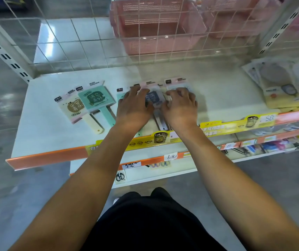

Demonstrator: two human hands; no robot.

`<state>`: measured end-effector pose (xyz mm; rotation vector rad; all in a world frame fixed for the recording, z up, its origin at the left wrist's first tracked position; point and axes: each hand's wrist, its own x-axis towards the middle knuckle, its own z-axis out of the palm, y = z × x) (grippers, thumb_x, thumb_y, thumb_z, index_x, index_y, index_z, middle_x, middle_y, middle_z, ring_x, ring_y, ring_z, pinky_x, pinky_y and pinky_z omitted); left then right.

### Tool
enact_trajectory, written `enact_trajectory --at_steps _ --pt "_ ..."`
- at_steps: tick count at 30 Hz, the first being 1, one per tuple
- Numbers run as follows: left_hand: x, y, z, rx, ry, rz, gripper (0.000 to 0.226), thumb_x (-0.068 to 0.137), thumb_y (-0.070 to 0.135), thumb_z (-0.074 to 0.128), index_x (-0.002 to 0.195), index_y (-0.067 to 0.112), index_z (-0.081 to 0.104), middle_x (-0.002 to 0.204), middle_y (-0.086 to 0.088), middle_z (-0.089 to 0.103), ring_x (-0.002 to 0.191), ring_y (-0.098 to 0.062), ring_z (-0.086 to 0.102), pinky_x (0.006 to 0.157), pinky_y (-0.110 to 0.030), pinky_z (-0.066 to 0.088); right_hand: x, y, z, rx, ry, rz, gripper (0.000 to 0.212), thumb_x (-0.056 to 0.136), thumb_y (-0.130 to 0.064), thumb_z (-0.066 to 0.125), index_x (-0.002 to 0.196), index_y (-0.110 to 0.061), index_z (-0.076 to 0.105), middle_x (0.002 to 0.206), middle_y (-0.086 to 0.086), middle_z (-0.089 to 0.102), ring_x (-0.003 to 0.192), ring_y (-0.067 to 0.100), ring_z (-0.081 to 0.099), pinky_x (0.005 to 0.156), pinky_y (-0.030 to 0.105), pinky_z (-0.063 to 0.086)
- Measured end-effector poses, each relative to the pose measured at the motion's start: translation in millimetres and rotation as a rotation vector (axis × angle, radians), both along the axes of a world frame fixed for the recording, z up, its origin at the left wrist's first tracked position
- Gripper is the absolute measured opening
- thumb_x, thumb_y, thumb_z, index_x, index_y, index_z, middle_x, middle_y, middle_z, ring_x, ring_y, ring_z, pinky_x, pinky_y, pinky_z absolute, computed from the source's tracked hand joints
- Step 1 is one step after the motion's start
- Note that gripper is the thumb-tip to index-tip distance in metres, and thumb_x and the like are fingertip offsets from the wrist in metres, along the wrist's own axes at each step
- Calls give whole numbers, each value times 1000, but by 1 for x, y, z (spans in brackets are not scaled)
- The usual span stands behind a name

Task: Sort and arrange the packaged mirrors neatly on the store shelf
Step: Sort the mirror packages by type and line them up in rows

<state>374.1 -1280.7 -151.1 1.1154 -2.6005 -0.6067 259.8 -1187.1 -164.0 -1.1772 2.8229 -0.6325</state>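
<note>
- My left hand [134, 105] and right hand [180, 104] lie with fingers loosely spread, pressing the dark-faced mirror pack [154, 97] between them.
- That pack lies mid-shelf [41, 134]; the green mirror [96, 100] and cream mirror [75, 107] lie left of it.

Bright, even overhead light fills the aisle, and the white shelf [54, 134] looks a little washed out. A pale streak of glare lies on the glossy floor tiles [54, 38] at the far left. Shadows are faint and soft. The whole view is slightly blurred, worst at the far right, and the wide lens bows the shelf uprights at the edges.
</note>
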Motion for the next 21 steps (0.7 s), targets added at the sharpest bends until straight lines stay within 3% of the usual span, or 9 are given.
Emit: enact_trajectory --at_steps 4,10,21 --pt "-16 9 -6 11 -15 -15 43 89 33 51 130 23 51 143 -4 41 130 -29 42 103 -43 35 -16 12 -4 -10 8 -21 38 84 -33 62 121 -24 65 138 8 48 128 39 39 100 46 39" --pt "-26 14 -10 14 -35 11 37 87 32 51 122 21 60 140 -5 44 128 -30 42 101 -42 39 -33 17 -2 82 -71 12 43 88 -40 59 130 -32 58 150 2 32 139 40 23 110 49 30" --pt "-40 27 -10 -5 -21 11 36 83 25 54 115 14 65 128 -11 52 121 -30 48 94 -41 46 -47 21 -1 96 -100 78 45 87 -43 58 131 -34 56 145 2 37 124 37 38 97 42 40"
